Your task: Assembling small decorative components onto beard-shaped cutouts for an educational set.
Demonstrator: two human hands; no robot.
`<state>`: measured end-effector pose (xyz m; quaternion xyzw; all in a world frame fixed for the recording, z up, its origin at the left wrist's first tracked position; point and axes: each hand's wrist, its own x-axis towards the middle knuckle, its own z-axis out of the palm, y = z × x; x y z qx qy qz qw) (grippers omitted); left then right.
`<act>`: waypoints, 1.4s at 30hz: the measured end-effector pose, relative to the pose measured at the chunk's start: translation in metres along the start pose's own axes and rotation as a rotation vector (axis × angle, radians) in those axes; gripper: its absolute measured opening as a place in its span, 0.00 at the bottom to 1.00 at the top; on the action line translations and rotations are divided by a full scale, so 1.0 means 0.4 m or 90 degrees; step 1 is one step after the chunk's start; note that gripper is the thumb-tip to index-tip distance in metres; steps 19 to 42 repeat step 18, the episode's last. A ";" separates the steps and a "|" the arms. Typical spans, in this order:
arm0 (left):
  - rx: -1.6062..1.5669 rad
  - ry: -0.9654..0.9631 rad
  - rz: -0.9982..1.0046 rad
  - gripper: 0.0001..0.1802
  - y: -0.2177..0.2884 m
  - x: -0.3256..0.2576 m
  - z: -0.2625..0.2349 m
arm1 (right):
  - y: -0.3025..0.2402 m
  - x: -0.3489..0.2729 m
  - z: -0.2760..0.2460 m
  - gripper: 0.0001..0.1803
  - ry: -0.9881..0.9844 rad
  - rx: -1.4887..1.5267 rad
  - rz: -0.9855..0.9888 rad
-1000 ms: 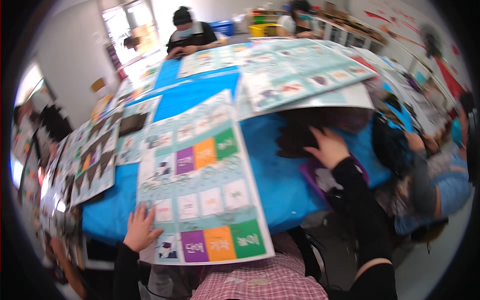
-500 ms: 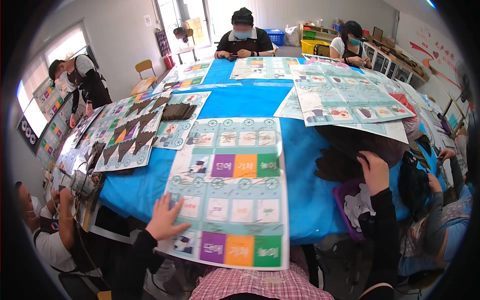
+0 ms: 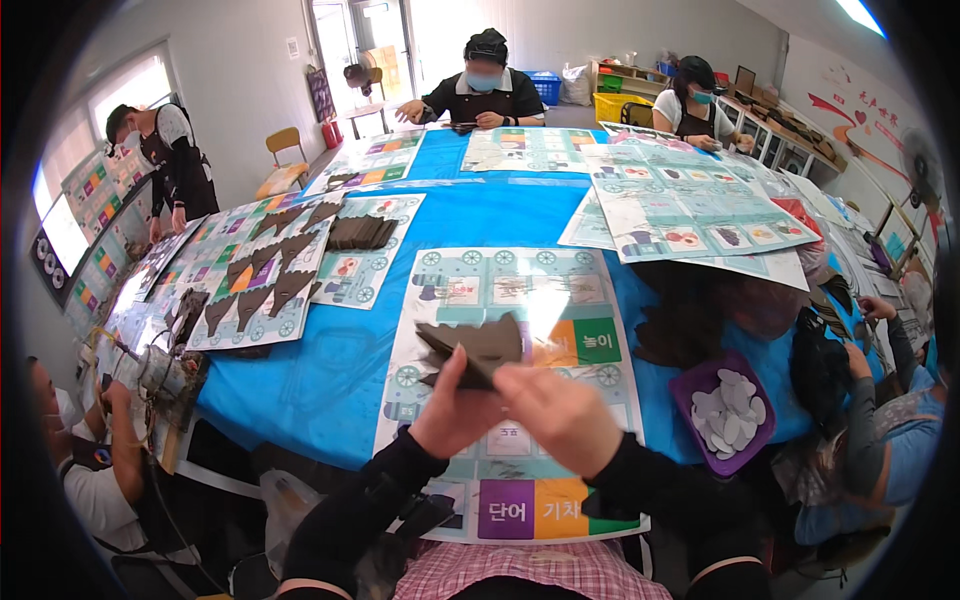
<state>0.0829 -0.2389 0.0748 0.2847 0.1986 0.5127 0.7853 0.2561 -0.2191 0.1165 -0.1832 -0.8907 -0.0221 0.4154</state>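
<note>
In front of me, above a printed pastel-green sheet, I hold a small bundle of dark brown, flat cut pieces with pointed edges. My left hand is closed round its near left side, thumb upright against it. The fingers of my right hand, a little smeared by motion, are bent together at the bundle's near right corner. Whether the pieces are leather or felt I cannot tell. More dark brown pieces lie to the right, partly under stacked sheets.
A purple basket of white oval pieces stands at the table's right edge. To the left, sheets carry rows of brown pieces and a brown stack. Co-workers sit or stand around the blue-covered table.
Both hands have come together over the sheet, the right from the brown pile, the left from the sheet's edge. They now hold brown pieces. The sheet sits farther right.
</note>
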 end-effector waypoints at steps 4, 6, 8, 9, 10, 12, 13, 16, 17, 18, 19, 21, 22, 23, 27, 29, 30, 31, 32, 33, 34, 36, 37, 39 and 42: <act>0.079 0.042 0.146 0.32 0.077 0.016 -0.061 | 0.052 0.019 0.106 0.22 -0.129 0.230 0.153; 0.140 0.089 0.136 0.29 0.106 0.023 -0.104 | 0.122 0.062 0.150 0.22 -0.135 0.257 0.358; 0.151 0.132 0.139 0.27 0.129 0.032 -0.106 | 0.231 0.084 0.232 0.24 -0.186 0.441 0.548; 0.164 0.123 0.099 0.26 0.144 0.035 -0.128 | 0.258 0.109 0.255 0.24 -0.200 0.507 0.576; 0.175 0.113 0.058 0.26 0.158 0.036 -0.145 | 0.278 0.126 0.276 0.24 -0.214 0.571 0.603; 0.141 0.160 0.066 0.25 0.179 0.028 -0.165 | 0.291 0.161 0.321 0.21 -0.201 0.586 0.586; 0.138 0.191 0.084 0.24 0.190 0.020 -0.204 | 0.298 0.180 0.345 0.19 -0.199 0.583 0.602; 0.100 0.225 0.132 0.23 0.217 -0.004 -0.266 | 0.364 0.216 0.437 0.16 -0.126 0.618 0.685; 0.101 0.238 0.145 0.23 0.226 -0.001 -0.283 | 0.399 0.229 0.465 0.16 -0.078 0.646 0.737; 0.102 0.257 0.159 0.23 0.235 -0.008 -0.295 | 0.421 0.238 0.502 0.16 -0.033 0.679 0.788; 0.102 0.257 0.159 0.23 0.235 -0.008 -0.295 | 0.421 0.238 0.502 0.16 -0.033 0.679 0.788; 0.102 0.257 0.159 0.23 0.235 -0.008 -0.295 | 0.421 0.238 0.502 0.16 -0.033 0.679 0.788; 0.102 0.257 0.159 0.23 0.235 -0.008 -0.295 | 0.421 0.238 0.502 0.16 -0.033 0.679 0.788; 0.102 0.257 0.159 0.23 0.235 -0.008 -0.295 | 0.421 0.238 0.502 0.16 -0.033 0.679 0.788; 0.102 0.257 0.159 0.23 0.235 -0.008 -0.295 | 0.421 0.238 0.502 0.16 -0.033 0.679 0.788; 0.102 0.257 0.159 0.23 0.235 -0.008 -0.295 | 0.421 0.238 0.502 0.16 -0.033 0.679 0.788; 0.102 0.257 0.159 0.23 0.235 -0.008 -0.295 | 0.421 0.238 0.502 0.16 -0.033 0.679 0.788; 0.102 0.257 0.159 0.23 0.235 -0.008 -0.295 | 0.421 0.238 0.502 0.16 -0.033 0.679 0.788; 0.102 0.257 0.159 0.23 0.235 -0.008 -0.295 | 0.421 0.238 0.502 0.16 -0.033 0.679 0.788; 0.102 0.257 0.159 0.23 0.235 -0.008 -0.295 | 0.421 0.238 0.502 0.16 -0.033 0.679 0.788; 0.102 0.257 0.159 0.23 0.235 -0.008 -0.295 | 0.421 0.238 0.502 0.16 -0.033 0.679 0.788; 0.102 0.257 0.159 0.23 0.235 -0.008 -0.295 | 0.421 0.238 0.502 0.16 -0.033 0.679 0.788; 0.102 0.257 0.159 0.23 0.235 -0.008 -0.295 | 0.421 0.238 0.502 0.16 -0.033 0.679 0.788; 0.102 0.257 0.159 0.23 0.235 -0.008 -0.295 | 0.421 0.238 0.502 0.16 -0.033 0.679 0.788; 0.102 0.257 0.159 0.23 0.235 -0.008 -0.295 | 0.421 0.238 0.502 0.16 -0.033 0.679 0.788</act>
